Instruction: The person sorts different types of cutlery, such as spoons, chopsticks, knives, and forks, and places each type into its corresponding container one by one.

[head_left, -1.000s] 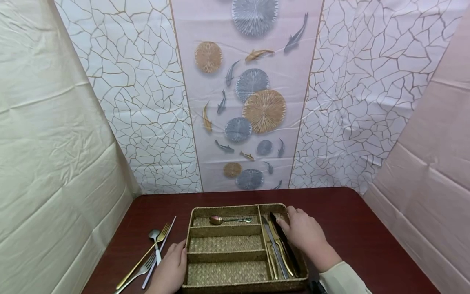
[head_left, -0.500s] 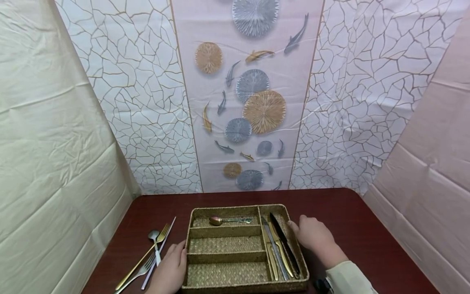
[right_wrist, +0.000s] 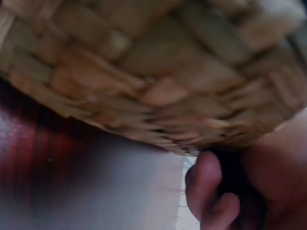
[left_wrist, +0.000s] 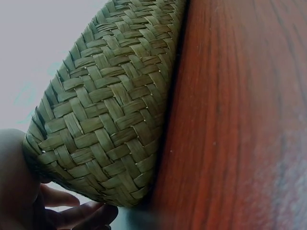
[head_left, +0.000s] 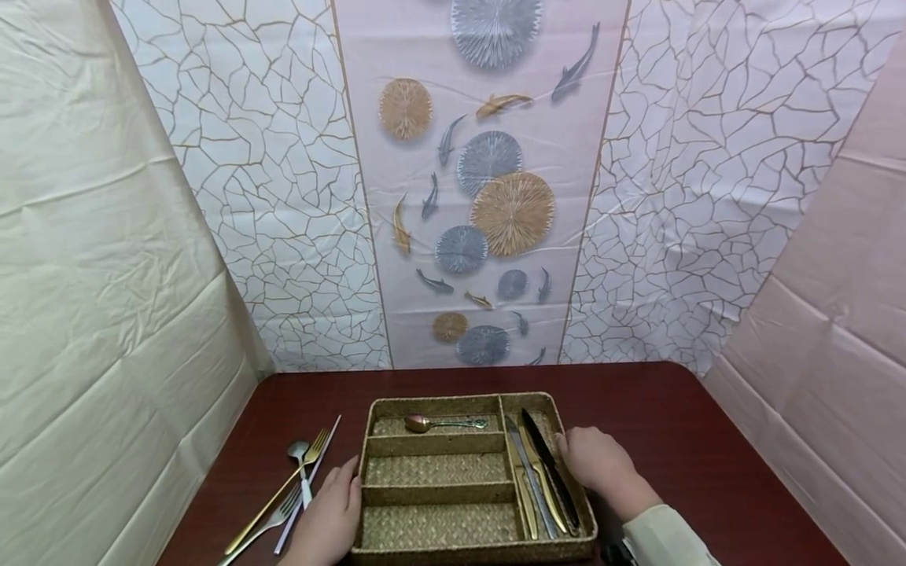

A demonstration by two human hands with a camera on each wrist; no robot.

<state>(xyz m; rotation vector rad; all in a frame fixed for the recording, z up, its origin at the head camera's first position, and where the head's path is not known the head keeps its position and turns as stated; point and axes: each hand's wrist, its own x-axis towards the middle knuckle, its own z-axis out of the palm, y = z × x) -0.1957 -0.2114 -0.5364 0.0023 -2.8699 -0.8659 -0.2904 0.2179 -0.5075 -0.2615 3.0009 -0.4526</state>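
Note:
A woven tray (head_left: 446, 493) with four compartments lies on the table. My left hand (head_left: 327, 515) holds its left wall; in the left wrist view, that hand's thumb and curled fingers (left_wrist: 79, 214) are at a corner of the tray (left_wrist: 110, 105). On the opposite side, my right hand (head_left: 602, 465) grips the right wall, thumb at the rim. The right wrist view has its fingers (right_wrist: 206, 184) bent against the weave (right_wrist: 158, 81). A small ornate spoon (head_left: 444, 424) lies in the back left compartment. Several knives, one black (head_left: 550, 468), lie in the long right compartment.
Left of the tray, on the dark red table (head_left: 658, 401), lie a gold fork (head_left: 279, 494), a silver fork (head_left: 272, 520), a spoon with a white handle (head_left: 298, 450) and a thin pale stick (head_left: 324, 454). Patterned cloth (head_left: 283, 196) hangs behind the table.
My right hand has moved off the tray's back right corner, out to the right, then back against the right wall. My left hand has stayed at the left wall.

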